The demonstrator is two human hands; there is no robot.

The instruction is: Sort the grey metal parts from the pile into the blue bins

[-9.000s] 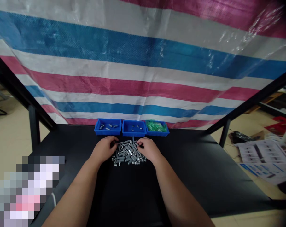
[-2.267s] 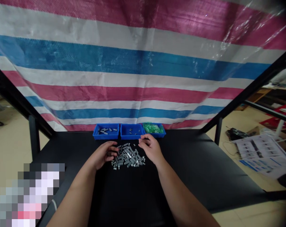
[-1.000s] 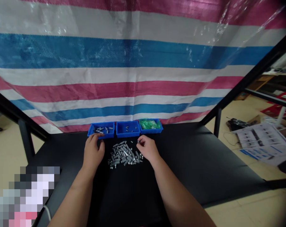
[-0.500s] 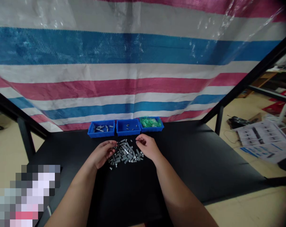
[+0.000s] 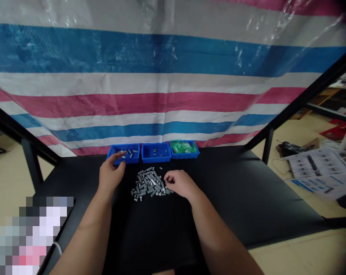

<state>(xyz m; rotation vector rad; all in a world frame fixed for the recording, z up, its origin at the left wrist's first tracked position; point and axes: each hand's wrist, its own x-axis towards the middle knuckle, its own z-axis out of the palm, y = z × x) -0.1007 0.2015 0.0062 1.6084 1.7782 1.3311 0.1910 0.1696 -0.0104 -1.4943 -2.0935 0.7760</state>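
Note:
A pile of small grey metal screws (image 5: 150, 185) lies on the black table (image 5: 247, 202). Behind it stand three small blue trays in a row. My left hand (image 5: 111, 176) reaches out to the front edge of the left tray (image 5: 112, 156), which holds several grey screws; its fingers point into the tray, loosely spread. My right hand (image 5: 180, 184) rests at the right edge of the pile with its fingers curled in a pinch over the screws. What the pinch holds is too small to see.
The middle tray (image 5: 156, 152) holds a few small screws; the right tray (image 5: 184, 149) holds green plastic pieces. A striped red, white and blue tarp (image 5: 161, 88) hangs behind the table. Black frame posts stand at both sides. Printed sheets (image 5: 318, 172) lie on the floor, right.
Half a second ago my left hand was at the left edge of the pile; it has moved forward to the left tray. My right hand dropped lower onto the pile's right edge.

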